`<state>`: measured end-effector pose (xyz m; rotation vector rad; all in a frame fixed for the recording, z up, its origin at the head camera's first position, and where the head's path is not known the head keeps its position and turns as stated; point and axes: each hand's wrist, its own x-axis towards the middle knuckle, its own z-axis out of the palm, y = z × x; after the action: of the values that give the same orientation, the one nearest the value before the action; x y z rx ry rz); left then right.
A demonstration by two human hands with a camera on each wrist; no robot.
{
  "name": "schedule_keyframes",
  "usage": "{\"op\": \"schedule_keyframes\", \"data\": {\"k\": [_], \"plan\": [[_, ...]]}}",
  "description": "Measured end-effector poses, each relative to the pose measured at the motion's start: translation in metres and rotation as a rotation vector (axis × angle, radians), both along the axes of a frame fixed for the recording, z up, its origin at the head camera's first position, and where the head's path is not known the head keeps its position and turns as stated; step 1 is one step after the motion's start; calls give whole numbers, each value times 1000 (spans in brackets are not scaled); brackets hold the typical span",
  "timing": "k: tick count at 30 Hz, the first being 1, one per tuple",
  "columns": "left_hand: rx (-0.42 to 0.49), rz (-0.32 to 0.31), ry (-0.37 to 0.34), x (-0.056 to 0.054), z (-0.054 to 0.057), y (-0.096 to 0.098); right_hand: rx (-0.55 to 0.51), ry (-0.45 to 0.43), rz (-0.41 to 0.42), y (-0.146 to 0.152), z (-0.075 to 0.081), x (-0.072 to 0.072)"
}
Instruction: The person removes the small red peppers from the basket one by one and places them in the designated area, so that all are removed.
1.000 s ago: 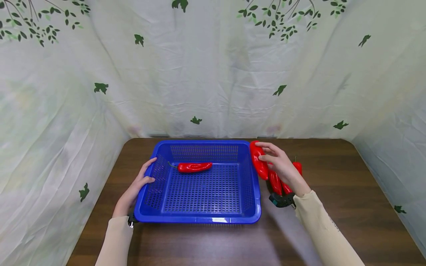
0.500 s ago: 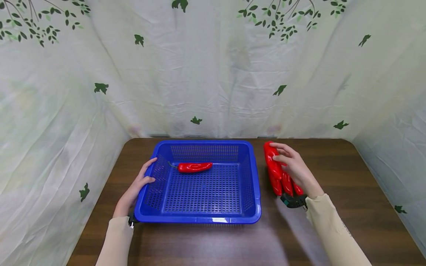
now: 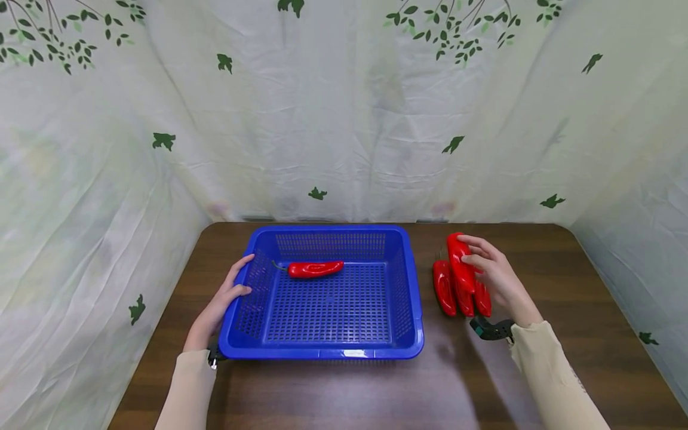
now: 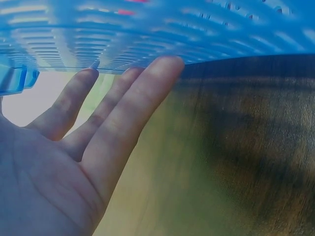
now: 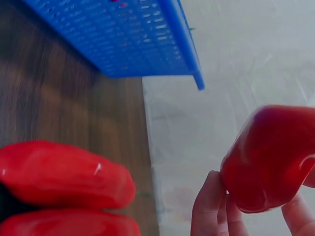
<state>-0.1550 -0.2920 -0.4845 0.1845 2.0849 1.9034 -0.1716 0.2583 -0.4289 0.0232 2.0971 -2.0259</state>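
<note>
In the head view, my left hand (image 3: 223, 298) holds the left rim of a blue perforated plastic basket (image 3: 355, 353), its thumb and index finger lying over the edge. The left wrist view shows other fingers (image 4: 133, 108) against the outside of its slotted wall. One glossy red pepper (image 3: 316, 270) with a green stem lies inside, towards the back left. To the basket's right, my right hand (image 3: 497, 275) grips another red pepper (image 3: 461, 269) between thumb and fingers. The held pepper (image 5: 270, 157) is raised above several red peppers (image 3: 443, 286) on the table, partly hiding them.
The brown wooden table (image 3: 564, 310) carries the basket and the peppers. A pale curtain (image 3: 349, 119) with leaf patterns hangs behind its back edge and along both sides. The basket's right wall (image 5: 147, 39) stands close beside the loose peppers.
My right hand has moved right with its pepper, from beside the basket's right rim to above the loose peppers, uncovering the leftmost one. The left hand and the basket stay in place.
</note>
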Motion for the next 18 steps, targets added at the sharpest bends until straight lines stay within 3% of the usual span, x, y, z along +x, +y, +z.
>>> {"op": "schedule_keyframes", "data": {"k": [9,18], "plan": [[-13,-4,-8,0,1,0,-117,20,-14,20,-8,6],[-28,-4,-9,0,1,0,-197,99,-21,35,-15,9]]}}
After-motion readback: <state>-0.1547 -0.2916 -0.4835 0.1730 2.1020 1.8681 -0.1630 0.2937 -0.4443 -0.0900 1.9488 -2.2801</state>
